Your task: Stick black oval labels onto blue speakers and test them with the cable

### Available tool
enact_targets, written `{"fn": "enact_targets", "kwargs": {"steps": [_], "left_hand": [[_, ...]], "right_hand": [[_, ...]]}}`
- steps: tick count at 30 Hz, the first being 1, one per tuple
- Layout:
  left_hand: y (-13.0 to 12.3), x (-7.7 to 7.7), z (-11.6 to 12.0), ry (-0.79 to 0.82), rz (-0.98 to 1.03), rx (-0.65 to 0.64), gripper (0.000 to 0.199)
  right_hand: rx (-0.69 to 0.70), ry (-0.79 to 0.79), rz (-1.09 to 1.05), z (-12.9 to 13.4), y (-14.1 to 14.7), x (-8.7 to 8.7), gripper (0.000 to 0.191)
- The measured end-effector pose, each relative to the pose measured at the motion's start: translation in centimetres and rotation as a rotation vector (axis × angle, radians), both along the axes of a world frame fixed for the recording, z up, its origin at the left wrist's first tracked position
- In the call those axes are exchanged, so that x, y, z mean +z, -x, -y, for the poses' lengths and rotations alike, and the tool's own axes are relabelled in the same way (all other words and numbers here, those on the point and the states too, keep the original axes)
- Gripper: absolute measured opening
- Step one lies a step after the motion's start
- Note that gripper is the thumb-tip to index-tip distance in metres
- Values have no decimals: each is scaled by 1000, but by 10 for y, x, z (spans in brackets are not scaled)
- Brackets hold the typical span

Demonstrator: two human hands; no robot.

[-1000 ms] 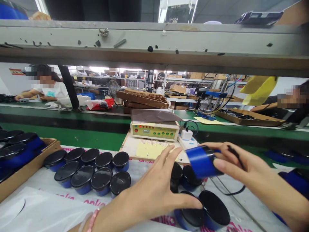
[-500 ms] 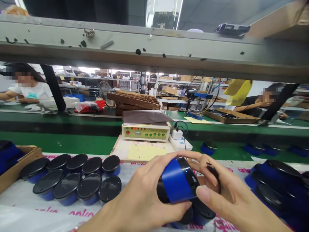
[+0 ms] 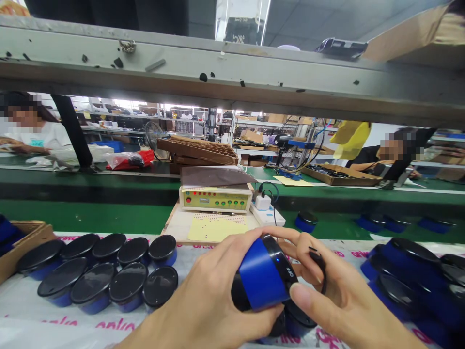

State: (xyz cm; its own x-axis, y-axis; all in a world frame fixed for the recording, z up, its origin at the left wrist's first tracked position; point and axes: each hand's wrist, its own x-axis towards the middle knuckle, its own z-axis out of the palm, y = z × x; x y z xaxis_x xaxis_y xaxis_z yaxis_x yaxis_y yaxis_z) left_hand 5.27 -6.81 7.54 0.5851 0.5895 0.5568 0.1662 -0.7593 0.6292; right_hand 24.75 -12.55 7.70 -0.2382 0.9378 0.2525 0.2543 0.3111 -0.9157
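Between the hands: a blue-banded cylindrical unit [image 3: 260,274] with black ends, tilted, a small blue light and white lettering near its rim.
Left hand [image 3: 207,295]: closed around the unit's lower side, fingers wrapped over the blue band.
Right hand [image 3: 334,291]: gripping the unit's far end, thumb pressed at the rim, fingers curled behind it, a thin black cord [image 3: 318,266] hanging against them.
Under the hands: more black-topped units [image 3: 298,322], partly hidden, on a white plastic sheet [image 3: 109,325] printed with pink lettering.
Left of the hands: two close rows of upright black-lidded units [image 3: 98,276], and beyond them a cardboard tray [image 3: 29,237] holding others.
Right of the hands: a crowded cluster of blue-and-black units [image 3: 403,276], some lying tilted.
Ahead of the hands: a control box [image 3: 216,199] with red buttons and a green panel, a white power adapter [image 3: 263,202] beside it, a yellow perforated sheet [image 3: 214,228] in front.
Farther ahead: a green conveyor belt [image 3: 90,213] carrying blue units [image 3: 305,222].
Across the belt: a co-worker in a white shirt [image 3: 36,135] at far left, another in a dark top [image 3: 378,155] at right.
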Motion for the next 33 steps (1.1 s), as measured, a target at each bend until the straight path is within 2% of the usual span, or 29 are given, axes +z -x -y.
{"fn": "enact_targets", "kwargs": {"steps": [3,6,9,14,18,27,33], "left_hand": [[0,-4,1,-109,24,34,71],[0,-8,1,-252,75,82,73],[2,-9,1,-316,90,109,69],[3,-8,-1,-403,62,125,64],[3,-8,-3,-455,59,150,63],[4,-11,-3,-559,24,195,59],[3,-15,1,-769,-36,307,52]], "right_hand": [[-9,-38,-44,-1,4,-5,13],[-46,-142,-78,-2,9,-11,22],[-51,-194,-134,-2,12,-15,28],[27,-72,-126,0,9,-6,16],[105,21,-173,2,7,-1,15],[-23,-11,-304,3,23,-12,8],[-167,-30,-419,6,32,-19,6]]}}
